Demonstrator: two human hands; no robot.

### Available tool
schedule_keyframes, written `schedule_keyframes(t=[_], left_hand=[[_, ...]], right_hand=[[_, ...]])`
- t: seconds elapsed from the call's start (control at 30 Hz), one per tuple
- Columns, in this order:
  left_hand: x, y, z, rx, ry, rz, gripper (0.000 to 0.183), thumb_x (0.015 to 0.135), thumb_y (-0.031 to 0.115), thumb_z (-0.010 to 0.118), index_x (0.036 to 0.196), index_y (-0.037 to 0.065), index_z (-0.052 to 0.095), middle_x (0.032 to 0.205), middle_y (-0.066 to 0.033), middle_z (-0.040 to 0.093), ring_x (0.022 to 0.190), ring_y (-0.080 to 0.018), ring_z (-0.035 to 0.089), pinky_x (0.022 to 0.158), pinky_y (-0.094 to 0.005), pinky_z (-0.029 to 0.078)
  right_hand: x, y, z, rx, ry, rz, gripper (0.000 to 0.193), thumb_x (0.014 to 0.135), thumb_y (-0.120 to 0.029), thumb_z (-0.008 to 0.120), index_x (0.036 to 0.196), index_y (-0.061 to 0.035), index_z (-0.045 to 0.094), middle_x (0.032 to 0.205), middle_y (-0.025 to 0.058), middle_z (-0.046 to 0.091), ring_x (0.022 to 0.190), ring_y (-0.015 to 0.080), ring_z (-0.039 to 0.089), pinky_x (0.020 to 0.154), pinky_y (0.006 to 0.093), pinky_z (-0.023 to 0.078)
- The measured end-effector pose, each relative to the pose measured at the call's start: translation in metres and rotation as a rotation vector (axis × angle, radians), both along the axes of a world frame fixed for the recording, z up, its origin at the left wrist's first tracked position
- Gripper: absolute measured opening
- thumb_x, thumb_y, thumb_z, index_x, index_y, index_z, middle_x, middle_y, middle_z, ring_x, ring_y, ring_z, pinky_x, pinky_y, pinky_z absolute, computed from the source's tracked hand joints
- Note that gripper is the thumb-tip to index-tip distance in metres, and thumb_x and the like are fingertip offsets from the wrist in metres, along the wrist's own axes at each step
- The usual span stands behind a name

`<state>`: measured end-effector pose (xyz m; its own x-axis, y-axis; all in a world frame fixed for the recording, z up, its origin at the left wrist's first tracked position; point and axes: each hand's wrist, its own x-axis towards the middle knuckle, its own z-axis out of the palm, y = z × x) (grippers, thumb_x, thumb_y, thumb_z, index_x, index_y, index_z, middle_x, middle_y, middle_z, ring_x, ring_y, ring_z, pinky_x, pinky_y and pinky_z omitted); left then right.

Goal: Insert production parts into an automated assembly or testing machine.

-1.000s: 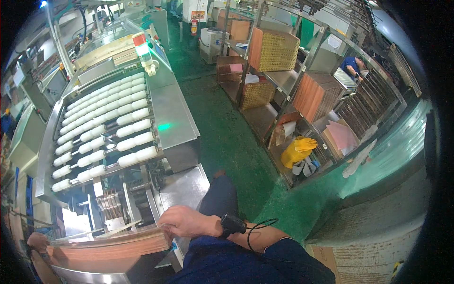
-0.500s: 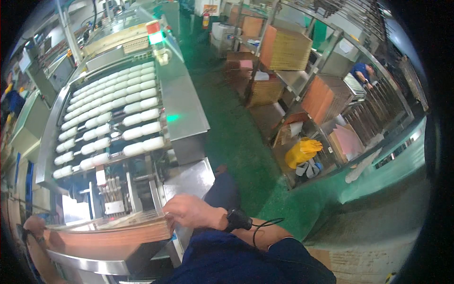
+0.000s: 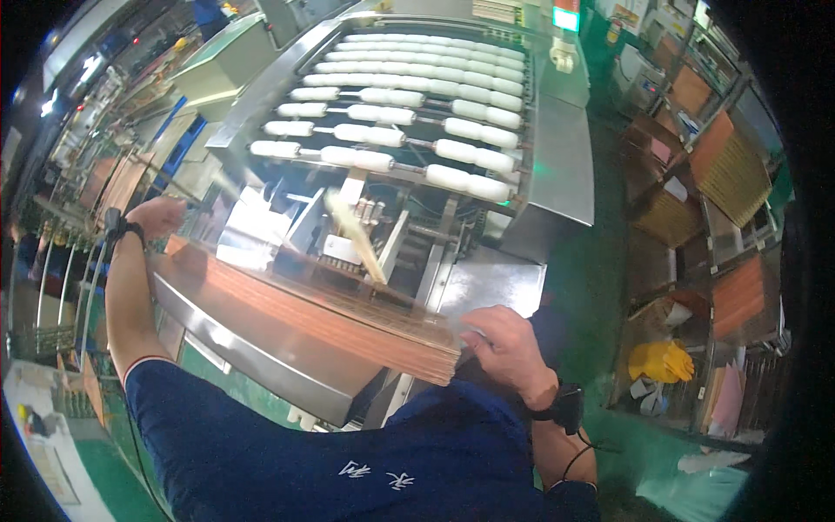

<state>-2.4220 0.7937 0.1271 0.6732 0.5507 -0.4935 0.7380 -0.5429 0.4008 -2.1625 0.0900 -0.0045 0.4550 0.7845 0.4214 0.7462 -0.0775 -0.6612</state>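
Copper-coloured stack (image 3: 313, 311) | right hand (image 3: 509, 346): half-curled, at end | left hand (image 3: 159, 217): blurred, beside

Strong light pours over the white rollers (image 3: 374, 135), and glare nearly whites out the shiny panel (image 3: 250, 224) below. The signal lamp (image 3: 566, 17) glows, with a green tint on the metal housing (image 3: 557, 170) near it. Blur smears the pale strip (image 3: 357, 237) above the copper-coloured stack (image 3: 348, 324); rightward, dimmer shelving (image 3: 710, 261) bows toward the blackened rim.
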Motion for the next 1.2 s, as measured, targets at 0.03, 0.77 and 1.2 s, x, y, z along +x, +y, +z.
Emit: schedule_keyframes(t=[0.03,0.77,1.2], left_hand=[[0.003,-0.017,0.009,-0.199,-0.077,0.419,0.037,0.1,0.043,0.057,0.123,0.014,0.064,0.095,-0.0005,0.066,0.087,-0.017,0.063,0.074,-0.0343,0.048],[0.005,-0.065,0.047,0.213,0.636,0.281,0.056,0.092,0.039,0.07,0.135,0.005,0.06,0.135,-0.0184,0.063,0.122,-0.0299,0.062,0.097,-0.0442,0.055],[-0.022,-0.065,0.011,0.204,0.694,0.366,0.061,0.091,0.044,0.07,0.134,0.002,0.06,0.141,-0.0188,0.058,0.122,-0.0296,0.062,0.09,-0.0446,0.057]], right_hand=[[0.004,0.004,0.001,0.001,0.013,0.033,0.023,0.082,-0.011,0.076,0.102,-0.0031,0.069,0.1,0.0142,0.072,0.09,0.0341,0.068,0.079,0.0424,0.054],[-0.02,0.022,0.013,-0.084,0.802,0.18,0.038,0.092,-0.029,0.071,0.114,0.0011,0.07,0.113,0.0137,0.07,0.102,0.0213,0.064,0.092,0.0335,0.048],[-0.049,0.022,-0.017,-0.072,0.801,0.139,0.034,0.088,-0.021,0.068,0.112,0.0029,0.07,0.108,0.0132,0.071,0.098,0.0195,0.063,0.09,0.0328,0.048]])
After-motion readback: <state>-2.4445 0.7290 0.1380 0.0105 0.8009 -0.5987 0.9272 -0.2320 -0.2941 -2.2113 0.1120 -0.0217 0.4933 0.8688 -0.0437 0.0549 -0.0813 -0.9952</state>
